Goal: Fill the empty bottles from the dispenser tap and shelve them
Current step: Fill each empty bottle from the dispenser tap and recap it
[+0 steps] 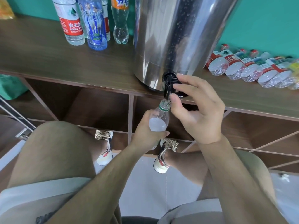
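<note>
Under the tap (169, 88), pinched by the right hand (194, 110), the left hand (145, 131) grips a bottle (159, 120).

Teal wall (258, 21), white tiled floor (145, 183), green bag (11, 86) far left, yellow packet (5, 8) top left, slanted metal bar (16, 117).
</note>
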Action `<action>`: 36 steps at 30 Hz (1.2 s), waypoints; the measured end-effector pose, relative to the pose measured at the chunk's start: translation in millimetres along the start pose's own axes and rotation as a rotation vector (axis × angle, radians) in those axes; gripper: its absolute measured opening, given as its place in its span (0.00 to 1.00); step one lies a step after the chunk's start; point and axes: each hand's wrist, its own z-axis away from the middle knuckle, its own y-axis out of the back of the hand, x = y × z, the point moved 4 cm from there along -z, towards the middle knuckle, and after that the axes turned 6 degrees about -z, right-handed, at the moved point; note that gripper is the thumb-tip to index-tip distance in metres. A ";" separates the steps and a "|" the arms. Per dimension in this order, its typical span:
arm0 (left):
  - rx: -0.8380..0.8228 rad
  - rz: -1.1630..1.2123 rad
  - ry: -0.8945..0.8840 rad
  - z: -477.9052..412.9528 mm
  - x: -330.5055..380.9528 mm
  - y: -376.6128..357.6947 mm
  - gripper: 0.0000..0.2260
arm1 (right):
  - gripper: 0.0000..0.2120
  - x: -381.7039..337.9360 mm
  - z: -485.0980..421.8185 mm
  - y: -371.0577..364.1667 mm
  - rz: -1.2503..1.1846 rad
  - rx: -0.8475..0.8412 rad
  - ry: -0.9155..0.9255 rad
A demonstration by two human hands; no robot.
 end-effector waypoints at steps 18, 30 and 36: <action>-0.006 0.025 -0.012 -6.8 -6.6 -3.0 0.35 | 0.23 1.6 2.8 2.0 -0.110 -0.125 -0.010; 0.020 0.030 -0.016 -9.8 -7.3 -2.7 0.34 | 0.20 4.4 4.3 3.0 -0.105 -0.147 0.008; 0.020 0.014 -0.008 -9.2 -7.7 -1.1 0.35 | 0.24 5.4 3.0 4.1 -0.118 -0.170 -0.007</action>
